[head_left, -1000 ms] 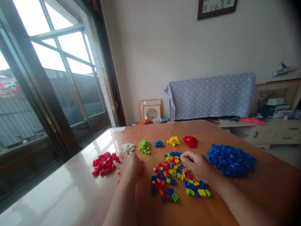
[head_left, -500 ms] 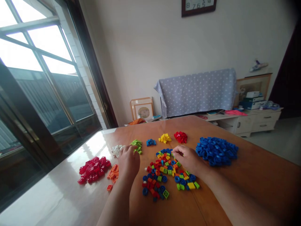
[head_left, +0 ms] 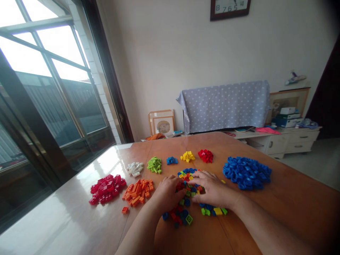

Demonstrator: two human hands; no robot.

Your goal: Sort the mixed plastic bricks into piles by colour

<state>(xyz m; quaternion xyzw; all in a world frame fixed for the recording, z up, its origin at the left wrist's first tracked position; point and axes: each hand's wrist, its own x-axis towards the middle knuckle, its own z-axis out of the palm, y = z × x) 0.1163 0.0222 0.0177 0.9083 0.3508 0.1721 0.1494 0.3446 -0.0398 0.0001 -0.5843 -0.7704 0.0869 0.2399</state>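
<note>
Reaching low over a heap of mixed small plastic pieces [head_left: 188,193], the two hands face each other in the head view. The left hand [head_left: 168,193] is at the heap's left side and the right hand [head_left: 212,187] at its right. On both, the fingers are curved and loose, with the thumb apart from them; no firm grip is seen. Whether the fingertips touch or cover a small piece, one cannot tell.

The heap lies on the brown polished wooden table [head_left: 196,237] and holds red, orange, yellow, green and blue pieces, some of them round. Eight other piles already show one main colour each: crimson blocks [head_left: 107,189], orange bricks [head_left: 138,192], white pieces [head_left: 135,169], lime-green pieces [head_left: 154,165], a small light-blue group [head_left: 172,160], yellow pieces [head_left: 187,156], bright-red pieces [head_left: 205,156] and a large pile of blue pieces [head_left: 247,173]. The central heap is not yet separated by colour, and it seems a good quantity is left there.

One single orange brick [head_left: 125,210] lies just beside the orange pile, on the near side. The hands hide the middle of the heap, so its pieces cannot be counted. Behind the table are a dotted grey-blue cloth [head_left: 225,106] and a white cabinet [head_left: 281,143]; neither stands in the way.
</note>
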